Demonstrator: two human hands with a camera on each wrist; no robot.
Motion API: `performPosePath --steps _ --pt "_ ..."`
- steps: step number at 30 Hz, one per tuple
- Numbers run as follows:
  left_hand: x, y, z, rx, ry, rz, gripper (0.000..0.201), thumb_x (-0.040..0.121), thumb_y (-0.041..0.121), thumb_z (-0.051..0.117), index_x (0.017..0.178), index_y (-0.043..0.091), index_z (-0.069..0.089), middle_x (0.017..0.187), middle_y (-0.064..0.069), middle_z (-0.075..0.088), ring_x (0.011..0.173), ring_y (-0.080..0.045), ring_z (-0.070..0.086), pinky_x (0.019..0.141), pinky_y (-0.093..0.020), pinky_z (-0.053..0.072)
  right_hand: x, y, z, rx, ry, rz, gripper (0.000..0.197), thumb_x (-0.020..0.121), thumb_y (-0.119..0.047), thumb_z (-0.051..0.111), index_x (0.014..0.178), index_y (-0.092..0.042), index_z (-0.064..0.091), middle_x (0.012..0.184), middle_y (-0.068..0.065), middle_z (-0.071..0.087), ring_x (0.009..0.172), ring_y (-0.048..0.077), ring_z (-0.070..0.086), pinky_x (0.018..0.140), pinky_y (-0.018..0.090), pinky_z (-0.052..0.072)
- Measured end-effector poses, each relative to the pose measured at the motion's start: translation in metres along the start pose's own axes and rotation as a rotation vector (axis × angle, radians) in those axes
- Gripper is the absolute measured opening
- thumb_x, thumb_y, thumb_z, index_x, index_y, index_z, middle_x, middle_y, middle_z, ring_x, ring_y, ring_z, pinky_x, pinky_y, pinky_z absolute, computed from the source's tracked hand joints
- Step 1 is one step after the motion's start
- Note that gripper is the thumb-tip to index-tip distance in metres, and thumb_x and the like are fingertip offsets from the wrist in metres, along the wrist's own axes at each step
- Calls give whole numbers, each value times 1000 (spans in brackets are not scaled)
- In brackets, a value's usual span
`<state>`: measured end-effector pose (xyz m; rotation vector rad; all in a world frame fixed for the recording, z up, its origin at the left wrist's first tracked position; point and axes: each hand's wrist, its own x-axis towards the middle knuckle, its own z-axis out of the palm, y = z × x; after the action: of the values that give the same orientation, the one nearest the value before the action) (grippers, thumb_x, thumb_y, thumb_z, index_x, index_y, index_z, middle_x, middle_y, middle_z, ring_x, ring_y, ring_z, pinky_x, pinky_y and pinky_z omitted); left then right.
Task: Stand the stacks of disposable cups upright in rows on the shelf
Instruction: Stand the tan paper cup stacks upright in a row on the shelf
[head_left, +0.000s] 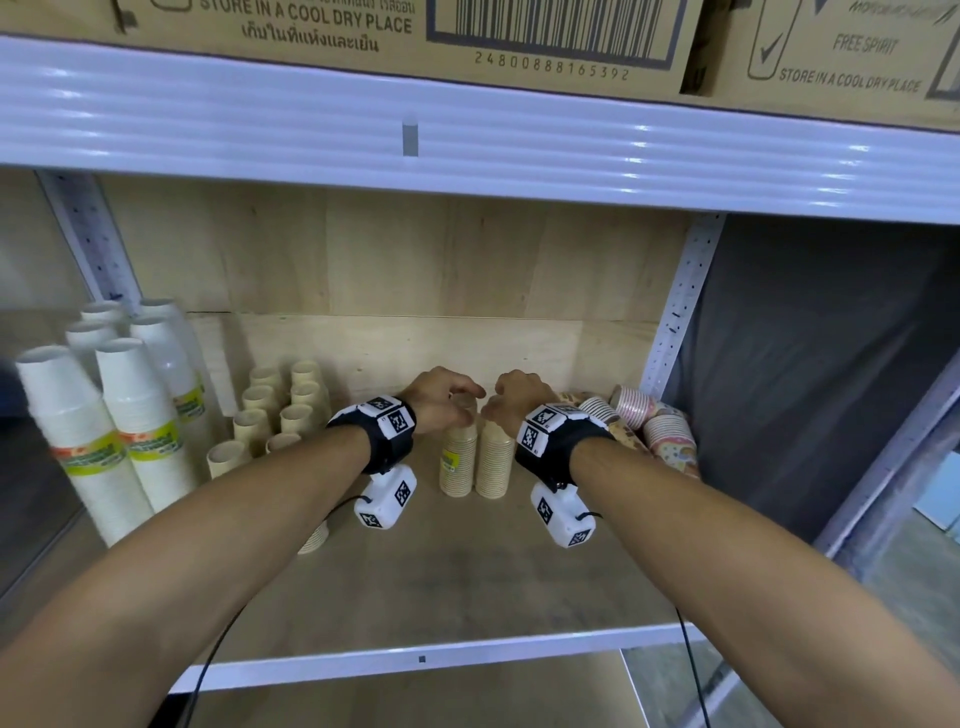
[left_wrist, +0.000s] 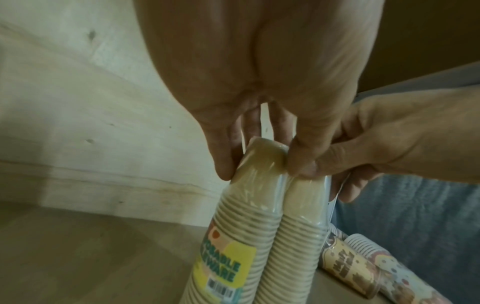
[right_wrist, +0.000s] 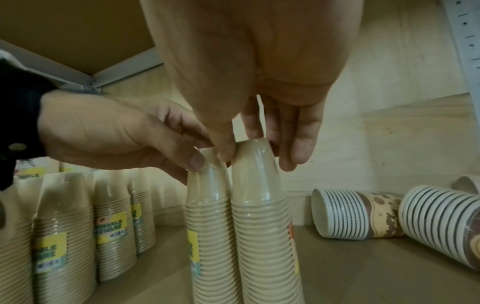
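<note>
Two plastic-wrapped beige cup stacks stand upright and touching in the middle of the wooden shelf (head_left: 467, 571). My left hand (head_left: 457, 402) grips the top of the left stack (head_left: 458, 462), the one with a yellow label. In the left wrist view the left hand (left_wrist: 262, 162) has thumb and fingers curled round the left stack's top (left_wrist: 233, 236). My right hand (head_left: 498, 402) grips the top of the right stack (head_left: 494, 465). The right wrist view shows the right hand (right_wrist: 255, 158) pinching the right stack's top cup (right_wrist: 259, 205) beside the left stack (right_wrist: 210, 205).
Several beige stacks (head_left: 275, 410) stand in rows to the left, with tall white stacks (head_left: 119, 410) beyond them. Patterned cup stacks (head_left: 660, 426) lie on their sides at the right by the upright post (head_left: 680, 301). A white beam (head_left: 467, 150) with cardboard boxes runs overhead.
</note>
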<state>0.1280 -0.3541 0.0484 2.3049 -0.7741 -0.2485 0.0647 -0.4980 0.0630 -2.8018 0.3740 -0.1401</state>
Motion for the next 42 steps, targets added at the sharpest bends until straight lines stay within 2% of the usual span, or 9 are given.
performPosePath --steps 4,10,17,22,28,30,34,39,42 --pt "3 0 2 20 52 -15 38 81 18 74 119 19 69 125 0 64 115 -15 57 89 -22 43 1 1 1 -7 -18 -27 25 85 -22 56 105 -9 63 110 10 62 85 24 55 66 28 43" --pt "5 1 1 27 60 -36 44 79 29 76 122 22 67 128 -3 60 120 -19 55 95 -30 45 2 4 -5 34 -59 -48 45 89 -22 57 134 -15 53 136 8 49 121 26 52 91 30 45" --pt "5 1 -2 41 87 -44 39 85 29 70 122 18 67 127 -5 62 113 -18 57 85 -23 42 6 -6 2 -5 -30 12 31 83 -22 63 110 -6 60 115 12 61 100 28 62 73 28 48" --pt "5 2 -4 25 50 -75 49 80 35 72 127 25 62 128 -8 59 119 -21 55 94 -30 45 11 -4 -1 -26 -76 28 43 85 -24 64 125 -9 56 124 9 55 109 26 58 82 30 48" --pt "3 4 -8 74 74 -54 38 86 30 69 122 19 66 126 -6 60 117 -22 56 95 -33 48 16 -7 2 -16 -30 42 13 81 -19 64 91 -15 57 87 5 52 77 20 53 62 27 46" --pt "2 6 -7 74 83 -68 40 85 34 70 121 19 66 121 -7 60 111 -21 57 91 -32 48 16 -8 -1 -50 -60 30 8 85 -16 60 93 -12 59 89 7 55 80 20 57 58 24 41" --pt "2 7 -9 65 56 -79 45 83 37 70 124 22 64 122 -5 59 113 -21 56 89 -29 45 15 -4 0 -28 -37 29 45 83 -27 67 122 -8 56 119 10 57 104 26 61 74 28 48" --pt "2 7 -10 93 58 -42 37 87 30 67 121 15 67 124 -7 62 112 -21 56 85 -28 43 17 -9 1 -38 -3 73 15 84 -14 67 92 -4 60 86 4 53 81 20 62 59 24 41" --pt "3 8 -9 94 62 -59 39 86 34 69 120 17 67 122 -7 61 111 -21 57 84 -28 43 18 -10 -3 -56 -73 39 11 87 -14 63 91 -4 62 90 6 57 99 24 64 61 25 42"
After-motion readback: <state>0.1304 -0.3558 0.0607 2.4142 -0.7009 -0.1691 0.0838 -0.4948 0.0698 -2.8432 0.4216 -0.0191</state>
